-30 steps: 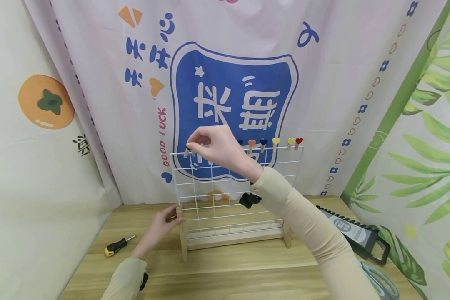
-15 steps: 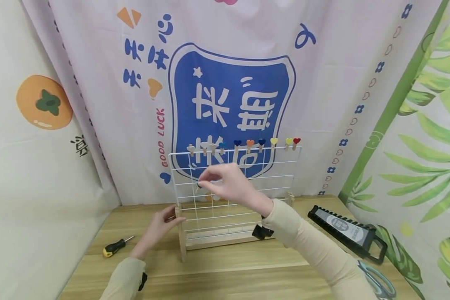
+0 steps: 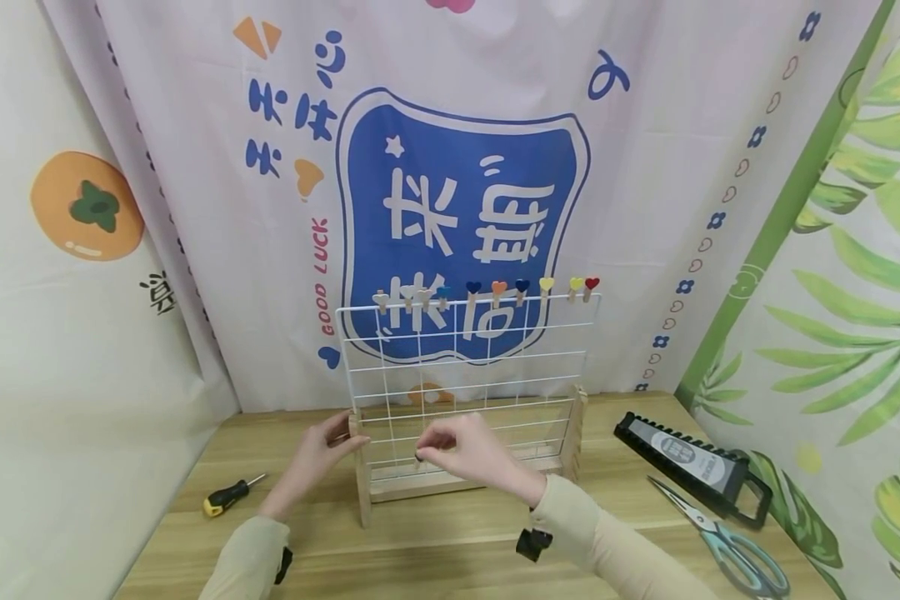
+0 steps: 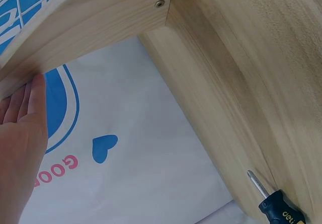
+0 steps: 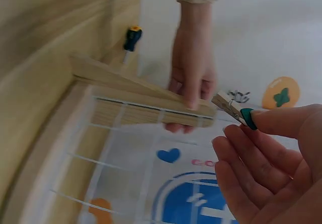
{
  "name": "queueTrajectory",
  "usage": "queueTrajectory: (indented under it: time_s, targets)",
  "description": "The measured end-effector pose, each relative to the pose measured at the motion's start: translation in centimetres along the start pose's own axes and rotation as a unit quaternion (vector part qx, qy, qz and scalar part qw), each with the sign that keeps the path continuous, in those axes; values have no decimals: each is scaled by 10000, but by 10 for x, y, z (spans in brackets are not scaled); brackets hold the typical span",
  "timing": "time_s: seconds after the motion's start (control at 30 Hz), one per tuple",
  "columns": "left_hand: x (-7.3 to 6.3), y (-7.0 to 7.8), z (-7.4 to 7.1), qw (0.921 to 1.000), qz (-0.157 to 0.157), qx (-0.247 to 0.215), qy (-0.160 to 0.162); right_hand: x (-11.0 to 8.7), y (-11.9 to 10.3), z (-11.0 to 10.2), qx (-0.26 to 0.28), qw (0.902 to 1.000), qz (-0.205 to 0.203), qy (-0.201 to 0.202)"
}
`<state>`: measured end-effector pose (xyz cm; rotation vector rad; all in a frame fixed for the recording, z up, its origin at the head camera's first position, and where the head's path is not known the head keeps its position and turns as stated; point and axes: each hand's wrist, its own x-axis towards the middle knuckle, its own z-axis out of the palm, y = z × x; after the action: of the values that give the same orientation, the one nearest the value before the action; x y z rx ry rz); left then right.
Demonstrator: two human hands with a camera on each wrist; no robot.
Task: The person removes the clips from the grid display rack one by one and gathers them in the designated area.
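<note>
A white wire grid rack in a wooden stand stands on the table. My left hand grips its left wooden upright, thumb on the near side and fingers behind. In front of the lower grid, my right hand pinches a small wooden clothespin with a dark green heart on its end. It shows clearly in the right wrist view, held between thumb and fingers, apart from the wires. Along the grid's top wire sit several heart clothespins, among them an orange-heart clothespin and a red-heart clothespin.
Left of the stand lies a yellow and black screwdriver. To the right are a saw-shaped black and grey case or saw and open-bladed scissors with blue-grey handles. A printed curtain hangs behind the table.
My right hand has come down from the grid's top left corner to its lower part, the clothespin in its fingers. The left hand keeps its grip on the upright.
</note>
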<state>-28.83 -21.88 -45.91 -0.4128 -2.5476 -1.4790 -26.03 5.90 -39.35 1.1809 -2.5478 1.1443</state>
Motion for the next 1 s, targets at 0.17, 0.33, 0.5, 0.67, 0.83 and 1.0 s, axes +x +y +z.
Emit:
queueTrajectory:
  time_s: [0.17, 0.33, 0.5, 0.67, 0.83, 1.0]
  targets:
    - [0, 0, 0, 10000, -46, 52, -12, -20, 18, 26, 310, 9989, 327, -140]
    - [1, -3, 1, 9999, -44, 94, 17, -41, 35, 51, 618, 9957, 588, -362]
    - [2, -4, 1, 9999, -25, 120, 27, -57, 50, 69, 987, 9886, 948, -631]
    - [4, -5, 1, 9998, 23, 173, 44, -70, 63, 85, 961, 9843, 1237, -814]
    - [4, -7, 1, 9999, 53, 129, 60, -79, 71, 96, 910, 9825, 1303, -969]
    - [4, -8, 1, 9999, 73, 127, 33, -84, 74, 101, 1393, 9707, 1565, -1178]
